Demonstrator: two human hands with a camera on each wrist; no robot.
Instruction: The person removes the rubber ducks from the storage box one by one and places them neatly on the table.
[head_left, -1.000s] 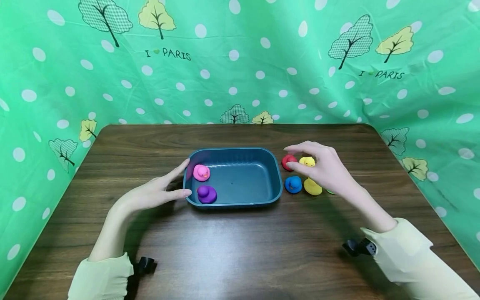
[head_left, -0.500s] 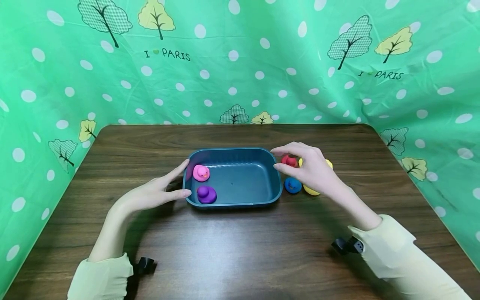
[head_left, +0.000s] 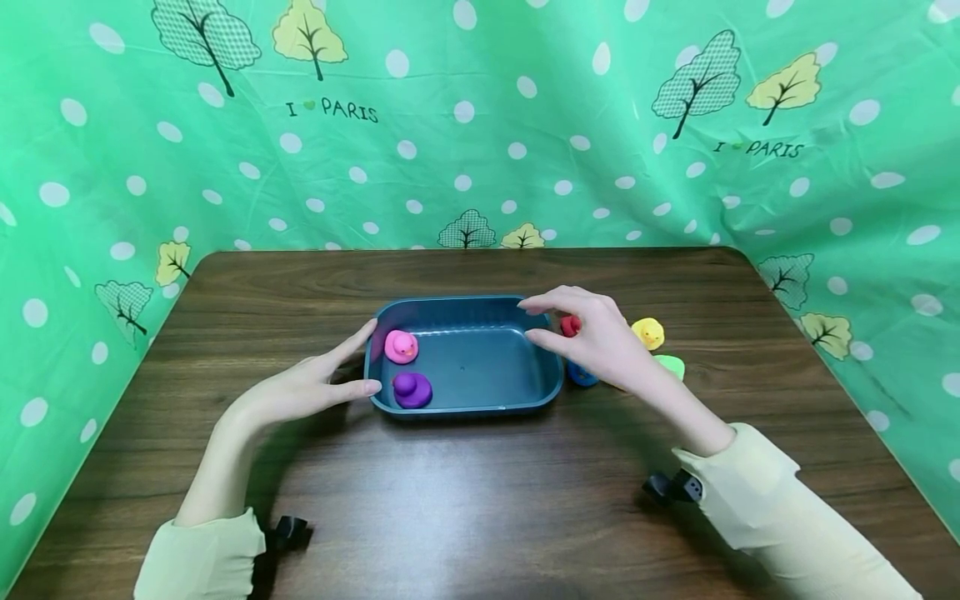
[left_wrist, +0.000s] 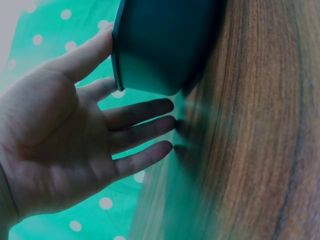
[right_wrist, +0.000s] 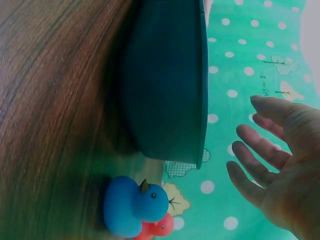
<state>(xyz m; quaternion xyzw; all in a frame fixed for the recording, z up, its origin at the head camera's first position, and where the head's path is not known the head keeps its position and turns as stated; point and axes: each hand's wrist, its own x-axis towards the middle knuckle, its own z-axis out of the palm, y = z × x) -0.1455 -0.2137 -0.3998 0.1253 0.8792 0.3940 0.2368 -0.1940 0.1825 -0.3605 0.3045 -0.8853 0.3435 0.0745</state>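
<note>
A dark blue plastic bin point(head_left: 463, 410) stands on the table, holding a pink rubber duck point(head_left: 402, 347) and a purple rubber duck point(head_left: 412, 389) at its left end. My left hand point(head_left: 296, 392) touches the bin's left rim with thumb and index finger; in the left wrist view its other fingers point(left_wrist: 142, 132) stretch straight below. Over the bin's right end hovers my right hand point(head_left: 592, 333), thumb and fingers apart, nothing between them. Beneath and beside it lie a red duck point(head_left: 570, 325) and a blue duck point(head_left: 582, 375), both partly covered by the hand.
Right of the right hand are a yellow duck point(head_left: 648, 333) and a green toy point(head_left: 671, 365) half behind the wrist. The wooden table point(head_left: 450, 500) meets a green polka-dot cloth point(head_left: 465, 150) at the back. A black wrist device point(head_left: 291, 533) sits at the left sleeve.
My right hand has moved left from above the loose ducks to over the bin's right end, uncovering the yellow duck and the green toy. The left hand has stayed at the rim.
</note>
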